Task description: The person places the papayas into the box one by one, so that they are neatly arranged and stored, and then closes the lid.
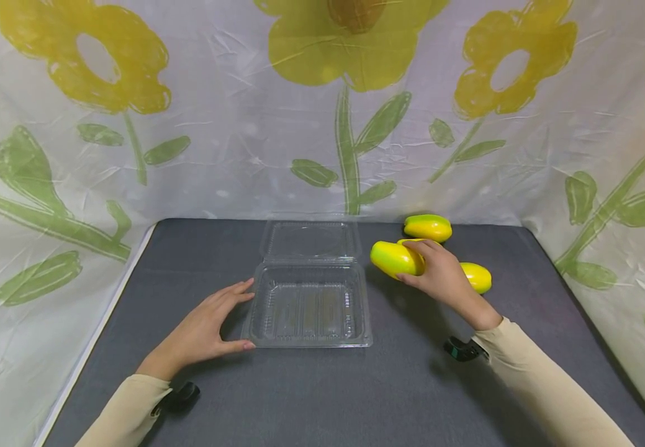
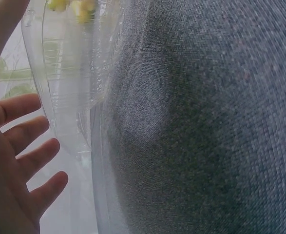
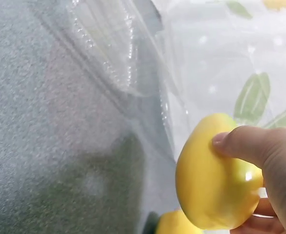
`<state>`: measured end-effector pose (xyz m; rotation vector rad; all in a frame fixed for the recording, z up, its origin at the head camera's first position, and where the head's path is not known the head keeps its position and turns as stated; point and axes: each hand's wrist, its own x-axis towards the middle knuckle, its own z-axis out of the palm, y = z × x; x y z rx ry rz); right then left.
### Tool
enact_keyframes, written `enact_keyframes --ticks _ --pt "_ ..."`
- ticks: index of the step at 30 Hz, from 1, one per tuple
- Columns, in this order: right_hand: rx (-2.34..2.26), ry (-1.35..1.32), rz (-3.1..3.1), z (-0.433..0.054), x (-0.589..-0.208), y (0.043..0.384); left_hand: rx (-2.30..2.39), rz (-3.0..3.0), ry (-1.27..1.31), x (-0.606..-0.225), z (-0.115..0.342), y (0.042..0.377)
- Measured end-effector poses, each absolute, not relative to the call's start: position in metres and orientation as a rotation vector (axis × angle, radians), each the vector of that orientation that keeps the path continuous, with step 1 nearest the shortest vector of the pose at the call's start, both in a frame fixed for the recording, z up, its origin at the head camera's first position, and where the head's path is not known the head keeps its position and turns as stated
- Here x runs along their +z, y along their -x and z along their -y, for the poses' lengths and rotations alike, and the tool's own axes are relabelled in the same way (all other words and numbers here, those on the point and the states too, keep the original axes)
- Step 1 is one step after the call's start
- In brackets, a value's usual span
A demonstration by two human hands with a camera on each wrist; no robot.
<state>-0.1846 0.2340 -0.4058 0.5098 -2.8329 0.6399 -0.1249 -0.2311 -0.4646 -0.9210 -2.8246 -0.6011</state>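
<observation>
My right hand (image 1: 439, 273) grips a smooth yellow mango (image 1: 393, 258) with a greenish tinge, lifted above the table to the right of the clear plastic box. In the right wrist view the thumb presses on the mango's (image 3: 211, 170) side, and fingers show behind it. The hinged plastic box (image 1: 308, 310) lies with its lid (image 1: 311, 241) folded back, and nothing is inside. Beside its left rim is my left hand (image 1: 199, 329), with fingers and thumb spread along that edge. Whether the fingertips touch the plastic is hard to tell.
More mangoes lie on the right: one at the back (image 1: 428, 228), another (image 1: 477, 277) partly behind my right wrist, a third mostly hidden behind the held one. Grey cloth (image 1: 311, 397) covers the table. A flower-printed curtain (image 1: 233, 136) closes off the back and sides.
</observation>
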Motion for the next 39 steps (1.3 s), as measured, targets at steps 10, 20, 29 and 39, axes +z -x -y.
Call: enact_keyframes --ticks 10,20,29,39 --pt "0.653 -0.557 2.799 -0.215 -0.397 0.190 -0.586 2.832 0.914 -0.463 0.229 0.124" --pt "0.735 -0.605 2.810 -0.195 -0.390 0.192 -0.585 2.829 0.912 -0.462 0.228 0.124" --pt "0.800 -0.626 2.816 -0.179 -0.387 0.196 -0.582 2.821 0.916 -0.462 0.229 0.124" --pt "0.845 -0.672 2.802 -0.161 -0.389 0.198 -0.568 2.815 0.927 -0.461 0.228 0.124"
